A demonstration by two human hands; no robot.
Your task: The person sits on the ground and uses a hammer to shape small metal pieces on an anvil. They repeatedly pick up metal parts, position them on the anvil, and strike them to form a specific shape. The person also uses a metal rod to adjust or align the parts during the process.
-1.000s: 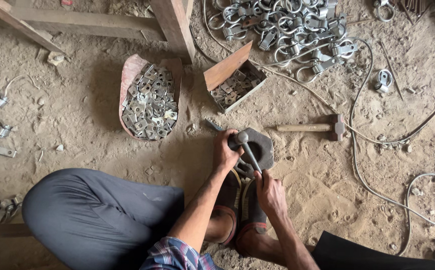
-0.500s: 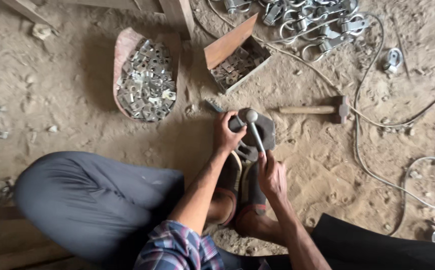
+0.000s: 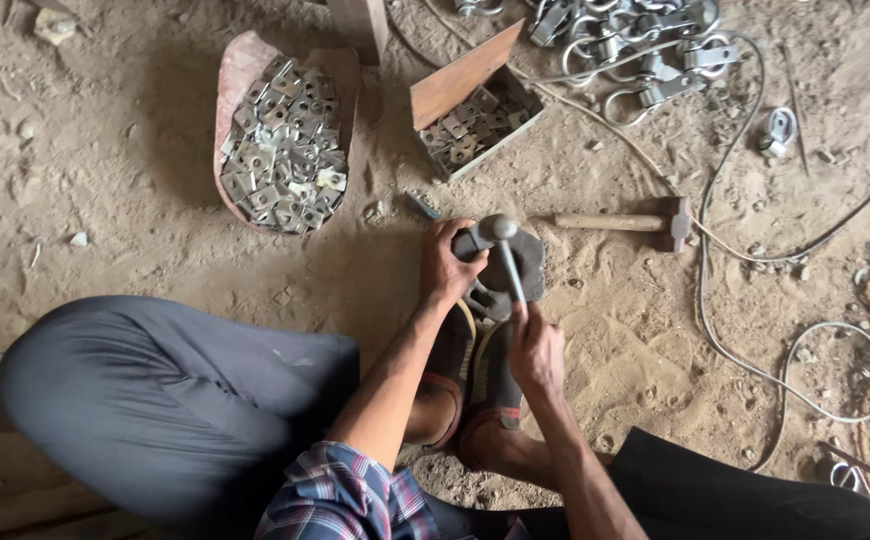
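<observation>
Gripping a small hammer (image 3: 501, 238) in the closed right hand (image 3: 537, 350), left hand (image 3: 448, 265) closed on a workpiece atop the metal block (image 3: 525, 265), sandy floor (image 3: 105, 200), tray of metal plates (image 3: 285, 140) nearby.

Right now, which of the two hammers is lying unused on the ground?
The wooden-handled hammer, lying on the sand right of the block. The other, a thin-handled hammer, is gripped in the right hand.

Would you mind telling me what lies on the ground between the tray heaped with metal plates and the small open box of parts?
In the head view, only bare sandy ground lies between the tray and the box; a wooden post stands at its far end.
</observation>
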